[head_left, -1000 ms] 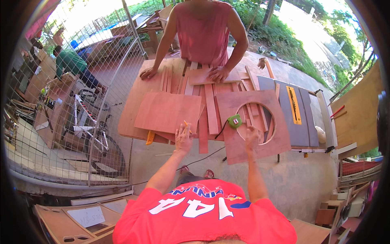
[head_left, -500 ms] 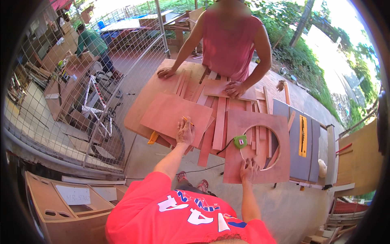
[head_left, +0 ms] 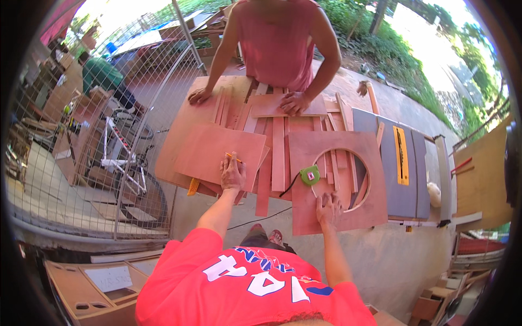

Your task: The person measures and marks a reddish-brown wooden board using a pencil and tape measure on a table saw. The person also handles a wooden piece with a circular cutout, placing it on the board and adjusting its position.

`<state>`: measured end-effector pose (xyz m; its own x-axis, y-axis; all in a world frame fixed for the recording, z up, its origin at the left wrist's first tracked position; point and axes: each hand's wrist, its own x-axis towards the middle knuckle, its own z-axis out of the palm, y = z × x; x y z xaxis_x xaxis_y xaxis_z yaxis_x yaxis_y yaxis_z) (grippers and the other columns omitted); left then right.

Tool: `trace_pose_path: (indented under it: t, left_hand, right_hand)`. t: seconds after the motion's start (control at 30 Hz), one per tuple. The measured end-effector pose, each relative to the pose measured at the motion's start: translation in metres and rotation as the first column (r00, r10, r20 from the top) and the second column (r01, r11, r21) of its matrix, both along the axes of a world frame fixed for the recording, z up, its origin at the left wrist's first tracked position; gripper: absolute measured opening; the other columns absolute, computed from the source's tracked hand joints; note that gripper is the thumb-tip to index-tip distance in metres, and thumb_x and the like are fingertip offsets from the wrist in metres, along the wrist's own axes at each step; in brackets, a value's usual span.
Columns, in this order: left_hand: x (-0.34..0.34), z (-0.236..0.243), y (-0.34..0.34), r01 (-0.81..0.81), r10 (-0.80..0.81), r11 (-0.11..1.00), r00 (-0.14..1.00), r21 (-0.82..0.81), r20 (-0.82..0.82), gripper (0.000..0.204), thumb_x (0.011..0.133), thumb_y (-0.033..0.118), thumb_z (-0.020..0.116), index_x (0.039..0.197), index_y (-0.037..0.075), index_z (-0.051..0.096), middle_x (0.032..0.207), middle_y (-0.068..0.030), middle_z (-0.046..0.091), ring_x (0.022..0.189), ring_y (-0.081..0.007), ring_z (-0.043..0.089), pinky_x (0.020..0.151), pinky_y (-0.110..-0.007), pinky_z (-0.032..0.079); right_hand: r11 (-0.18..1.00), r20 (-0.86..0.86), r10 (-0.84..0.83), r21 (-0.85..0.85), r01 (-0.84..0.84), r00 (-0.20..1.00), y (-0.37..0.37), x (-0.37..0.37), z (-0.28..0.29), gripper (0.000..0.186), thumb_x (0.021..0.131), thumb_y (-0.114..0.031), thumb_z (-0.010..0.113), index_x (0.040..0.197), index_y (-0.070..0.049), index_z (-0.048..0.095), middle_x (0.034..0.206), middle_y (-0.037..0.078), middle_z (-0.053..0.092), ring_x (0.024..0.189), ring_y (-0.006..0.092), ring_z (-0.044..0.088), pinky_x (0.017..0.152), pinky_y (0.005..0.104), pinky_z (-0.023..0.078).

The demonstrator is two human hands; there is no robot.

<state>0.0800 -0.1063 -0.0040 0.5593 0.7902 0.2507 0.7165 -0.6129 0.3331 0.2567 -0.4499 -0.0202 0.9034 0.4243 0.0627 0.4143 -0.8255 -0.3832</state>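
Note:
My left hand [head_left: 232, 175] rests on a pinkish plywood panel [head_left: 209, 146] with a yellow pencil [head_left: 230, 156] in its fingers. My right hand [head_left: 329, 209] lies with fingers apart on a square board [head_left: 303, 212] with a large round cutout, at the near edge of the hole. A green tape measure [head_left: 310, 175] lies at the hole's left edge. Wooden strips [head_left: 278, 152] lie beneath and between the panels. A yellow tool [head_left: 192, 187] shows under the left panel's near edge.
A co-worker [head_left: 277, 49] in pink leans on the far side, hands on boards. A table saw [head_left: 389, 195] stands right. Left are a wire fence [head_left: 65, 179], a bicycle [head_left: 119, 163] and another person [head_left: 103, 76]. Wooden cabinets [head_left: 70, 282] sit at lower left.
My right hand has moved toward me from the hole's left rim to its near edge, its fingers now lying on the board. My left hand stays on the panel with the pencil.

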Motion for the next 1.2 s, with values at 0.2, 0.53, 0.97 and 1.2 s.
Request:
trace_pose_path:
  t: [0.2, 0.53, 0.97, 1.2]
  left_hand:
    - [-0.001, 0.002, -0.001, 0.014, -0.014, 1.0, 1.0, 0.027, 0.022, 0.065, 0.101, 0.036, 0.059, 0.155, 0.007, 0.04, 0.151, -0.0302, 0.048, 0.146, -0.0402, 0.042, 0.124, -0.049, 0.027]
    - [0.0, -0.004, 0.001, -0.013, 0.013, 1.0, 1.0, 0.016, 0.017, 0.066, 0.099, 0.035, 0.062, 0.155, 0.008, 0.041, 0.151, -0.0303, 0.048, 0.144, -0.0421, 0.043, 0.123, -0.049, 0.029]
    - [0.0, -0.001, -0.001, -0.02, 0.02, 1.0, 1.0, 0.014, 0.0, 0.065, 0.099, 0.035, 0.062, 0.155, 0.008, 0.041, 0.151, -0.0297, 0.048, 0.145, -0.0406, 0.041, 0.124, -0.048, 0.028]
    - [-0.001, -0.009, 0.004, 0.009, -0.01, 1.0, 0.999, 0.028, 0.032, 0.065, 0.099, 0.035, 0.062, 0.154, 0.008, 0.041, 0.15, -0.0292, 0.049, 0.145, -0.0399, 0.042, 0.123, -0.049, 0.029]
  right_hand:
    - [0.994, -0.082, -0.108, 0.012, 0.11, 0.991, 0.017, 0.031, -0.007, 0.07, 0.092, -0.048, 0.07, 0.145, -0.007, 0.051, 0.145, 0.034, 0.04, 0.14, 0.0488, 0.037, 0.116, 0.0569, 0.03]
    - [0.961, -0.12, -0.275, -0.063, 0.269, 0.954, 0.035, 0.052, -0.032, 0.097, 0.083, -0.063, 0.076, 0.158, -0.016, 0.036, 0.155, 0.044, 0.015, 0.15, 0.0622, 0.005, 0.124, 0.0629, 0.013]
    - [0.968, -0.411, -0.251, -0.096, 0.232, 0.876, 0.034, 0.077, -0.06, 0.118, 0.079, -0.075, 0.071, 0.165, -0.028, 0.006, 0.158, 0.047, -0.018, 0.148, 0.0641, -0.015, 0.12, 0.0696, 0.0]
    - [0.96, -0.363, -0.28, -0.116, 0.255, 0.889, 0.035, 0.081, -0.075, 0.119, 0.08, -0.074, 0.071, 0.166, -0.026, 0.002, 0.157, 0.046, -0.022, 0.147, 0.063, -0.02, 0.119, 0.0696, -0.003]
